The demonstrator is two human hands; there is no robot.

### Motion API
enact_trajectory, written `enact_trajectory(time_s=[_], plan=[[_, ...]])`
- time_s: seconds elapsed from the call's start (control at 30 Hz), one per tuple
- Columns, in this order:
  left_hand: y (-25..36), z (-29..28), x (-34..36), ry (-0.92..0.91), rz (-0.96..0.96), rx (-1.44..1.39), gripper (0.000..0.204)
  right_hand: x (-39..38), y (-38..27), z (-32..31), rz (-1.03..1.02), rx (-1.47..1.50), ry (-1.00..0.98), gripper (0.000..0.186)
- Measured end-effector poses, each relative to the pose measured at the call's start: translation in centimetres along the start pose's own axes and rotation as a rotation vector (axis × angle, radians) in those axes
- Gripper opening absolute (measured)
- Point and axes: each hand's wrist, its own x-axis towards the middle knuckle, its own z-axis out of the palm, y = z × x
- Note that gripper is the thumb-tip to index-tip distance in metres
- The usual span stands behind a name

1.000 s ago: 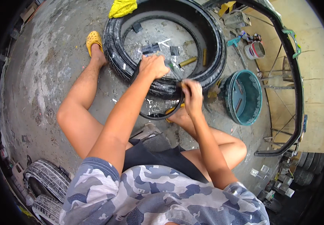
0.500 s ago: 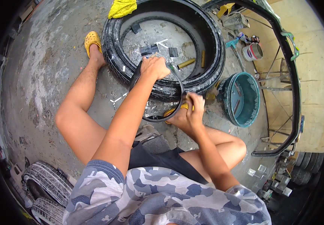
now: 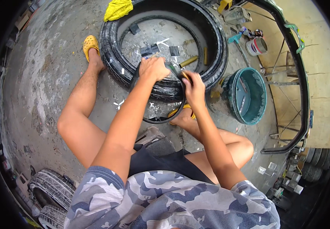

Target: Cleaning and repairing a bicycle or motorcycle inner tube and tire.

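Note:
My left hand is closed round the top of a black rubber loop, which hangs down in front of a large tyre lying on the floor. My right hand grips a small tan item against the right side of that loop; its exact shape is partly hidden by the fingers. Inside the tyre lie gold-coloured tubes and dark patches. A yellow cloth is draped over the tyre's far left rim. My feet in yellow clogs rest either side, near the tyre.
At the right stand a teal bucket, a white pail, a teal-handled tool and a black frame by a pale panel. Stacked tyres lie at the lower left; more tyres and metal blocks sit at the lower right.
My right hand dropped down along the loop, then came back up to its upper right side. My left hand has kept its grip, shifting slightly left in the picture.

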Motion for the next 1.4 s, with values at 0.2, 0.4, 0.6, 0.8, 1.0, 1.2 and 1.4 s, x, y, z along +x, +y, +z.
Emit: enact_trajectory(time_s=[0.2, 0.4, 0.6, 0.8, 1.0, 1.2, 1.4], plan=[[0.0, 0.0, -0.7, -0.049, -0.004, -0.001, 0.048, -4.5, 0.9, -1.5, -0.018, 0.050, -0.006, 0.028], [-0.2, -0.6, -0.8, 0.057, 0.056, -0.040, 0.053, 4.0, 1.0, 1.3, -0.105, -0.075, -0.134, 0.023], [-0.6, 0.4, -1.2, 0.083, 0.069, -0.020, 0.050, 0.2, 0.4, -1.2, -0.081, -0.086, -0.207, 0.029], [-0.7, 0.5, -1.2, 0.122, 0.118, -0.011, 0.052, 4.2, 0.3, 1.5, -0.160, -0.141, -0.161, 0.026], [-1.1, 0.9, -1.6, 0.153, 0.129, -0.005, 0.053, 1.4, -0.2, -0.1, -0.187, -0.169, -0.168, 0.027], [-0.9, 1.5, -1.7, 0.188, 0.169, -0.037, 0.057, 9.8, 1.1, -1.5, 0.036, -0.133, -0.353, 0.022], [-3.0, 0.7, -1.6, -0.020, 0.170, -0.013, 0.085, 11.2, 8.0, -18.8, 0.392, -0.414, -0.428, 0.031]])
